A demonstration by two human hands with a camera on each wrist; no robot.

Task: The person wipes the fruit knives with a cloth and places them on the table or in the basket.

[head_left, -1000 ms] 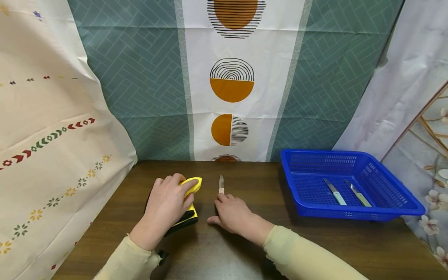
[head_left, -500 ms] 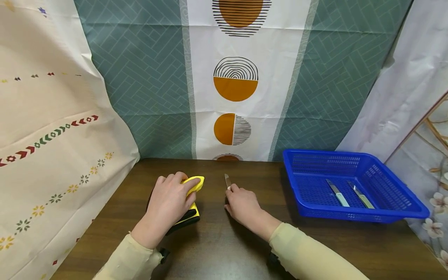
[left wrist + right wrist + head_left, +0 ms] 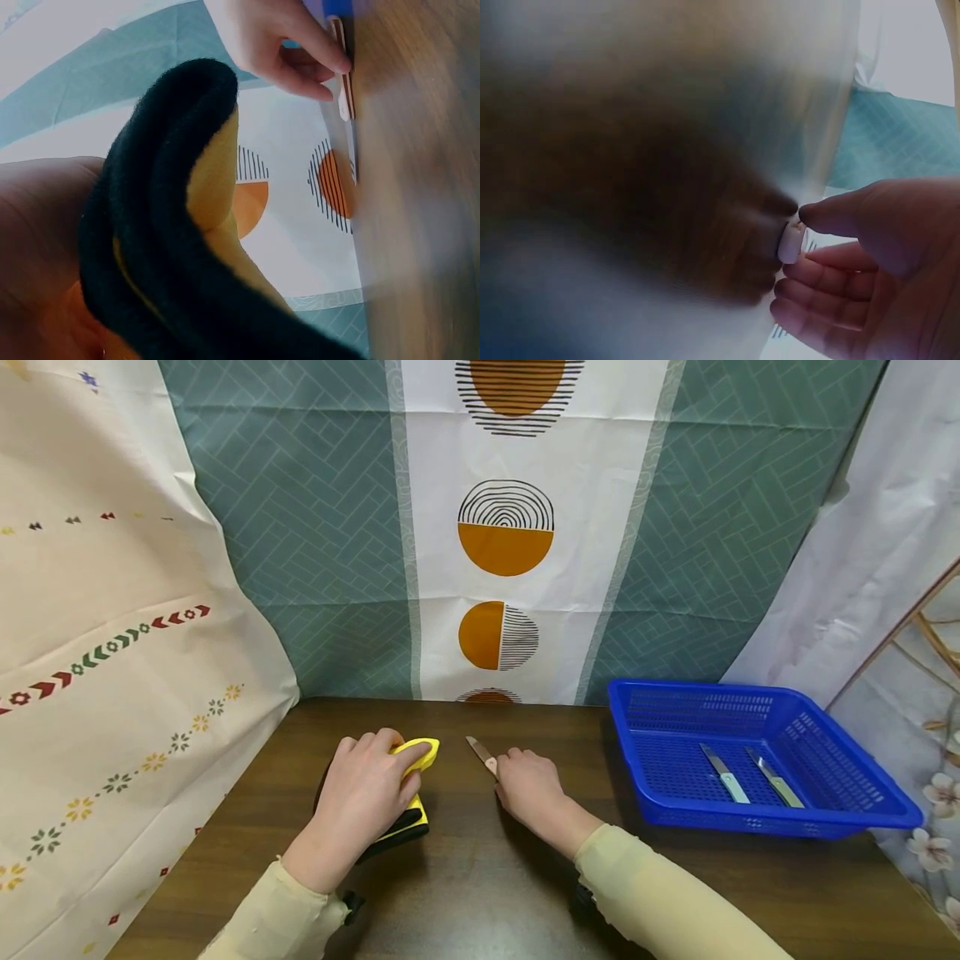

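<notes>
Left of basket [image 3: 705, 819]: pinching knife [image 3: 482, 754], pointed obliquely away, in nearer right hand [image 3: 528, 785]; gripping cloth [image 3: 169, 240] in left hand [image 3: 367, 783].

A blue basket [image 3: 750, 820] holds two knives [image 3: 734, 787] on the tabletop [image 3: 480, 885]; behind hangs a green-and-white curtain [image 3: 322, 527], cream drape [image 3: 142, 577] left, floral drape [image 3: 900, 518] right.

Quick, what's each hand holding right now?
Left hand: closed, holding the yellow and black cloth.
Right hand: closed, pinching a small knife by its pale handle.
</notes>
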